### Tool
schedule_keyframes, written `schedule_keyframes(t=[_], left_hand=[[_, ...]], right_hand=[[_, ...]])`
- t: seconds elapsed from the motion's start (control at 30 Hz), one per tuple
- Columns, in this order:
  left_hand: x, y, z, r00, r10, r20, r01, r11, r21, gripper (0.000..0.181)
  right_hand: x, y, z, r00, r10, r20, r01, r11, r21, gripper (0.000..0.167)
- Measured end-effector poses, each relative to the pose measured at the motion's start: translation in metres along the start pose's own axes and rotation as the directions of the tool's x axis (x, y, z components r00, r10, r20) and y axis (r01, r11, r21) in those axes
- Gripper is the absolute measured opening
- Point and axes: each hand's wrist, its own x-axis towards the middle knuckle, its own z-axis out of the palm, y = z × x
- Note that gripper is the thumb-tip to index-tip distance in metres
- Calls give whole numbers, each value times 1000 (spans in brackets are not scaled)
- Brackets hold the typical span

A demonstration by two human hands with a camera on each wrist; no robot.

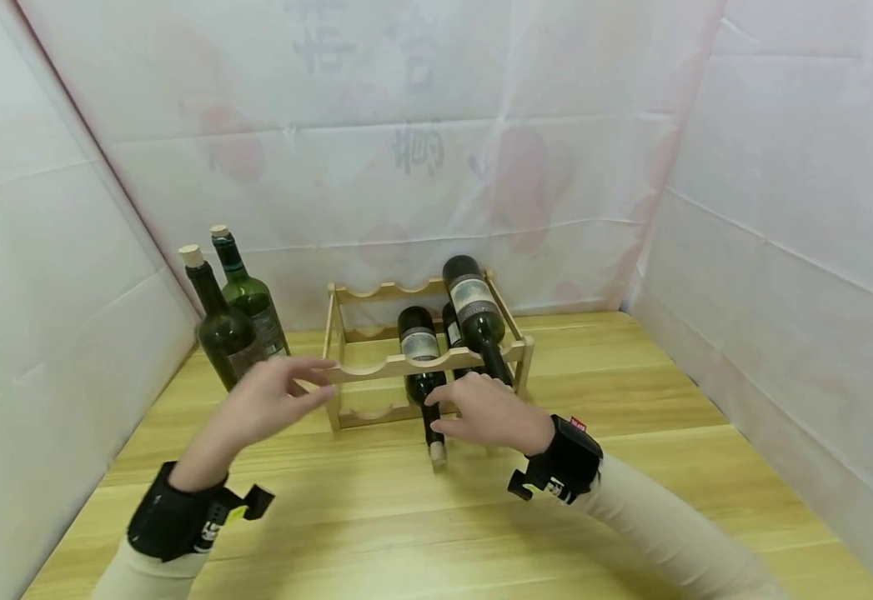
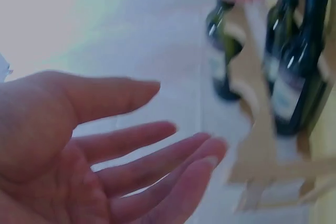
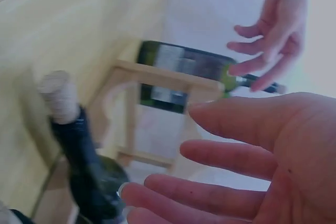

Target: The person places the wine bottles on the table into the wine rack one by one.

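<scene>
My left hand hovers by the left front corner of a wooden wine rack, fingers spread with nothing in them. In the left wrist view, the same hand shows its palm with fingers apart. My right hand is held before the rack, close to the neck of a corked wine bottle lying on the lower tier. The right wrist view shows its relaxed fingers holding nothing. Another wine bottle lies on the upper tier at right; a third is partly hidden below it.
Two corked green wine bottles, one in front and one behind, stand upright left of the rack. The wooden table is bounded by white cloth walls at the back and sides.
</scene>
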Motion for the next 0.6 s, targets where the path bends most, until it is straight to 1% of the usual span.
schedule_keyframes(t=[0.07, 0.1, 0.17, 0.2, 0.23, 0.27, 0.33, 0.4, 0.43, 0.47, 0.53, 0.6], left_hand=[[-2, -3, -15, 994, -25, -102, 28, 999, 24, 41], [-3, -5, -22, 988, -36, -152, 40, 999, 24, 41], [-5, -10, -37, 970, -64, -234, 66, 998, 0, 42], [-6, -13, -44, 959, -80, -273, 77, 997, -21, 44], [-7, -17, -51, 944, -107, -313, 100, 994, -40, 45], [-8, -20, -57, 925, -134, -356, 122, 991, -54, 46], [-9, -27, -68, 881, -185, -436, 167, 983, -79, 52], [-8, -32, -77, 837, -236, -494, 214, 972, -102, 62], [-8, -35, -81, 817, -263, -514, 237, 964, -116, 68], [-7, -39, -85, 799, -288, -528, 252, 957, -141, 73], [-5, -45, -92, 773, -336, -537, 286, 942, -178, 85], [-2, -53, -99, 761, -373, -531, 316, 928, -199, 93]], right_hand=[[-4, -1, -7, 1000, -7, -18, 7, 1000, 14, 32], [-6, -1, -11, 1000, -6, -27, 7, 1000, 20, 32], [-10, 0, -17, 999, -18, -50, 20, 999, 32, 32], [-12, 0, -20, 997, -26, -67, 28, 999, 35, 32], [-14, 2, -22, 996, -31, -80, 34, 999, 34, 32], [-17, 3, -25, 995, -33, -96, 37, 999, 32, 32], [-21, 5, -30, 991, -27, -134, 31, 999, 29, 33], [-26, 8, -36, 985, 7, -173, 0, 999, 40, 34], [-28, 10, -40, 982, 40, -186, -31, 998, 51, 35], [-29, 13, -44, 977, 75, -201, -66, 996, 54, 36], [-31, 22, -53, 966, 154, -209, -141, 987, 78, 38], [-32, 33, -62, 949, 238, -204, -221, 970, 105, 42]])
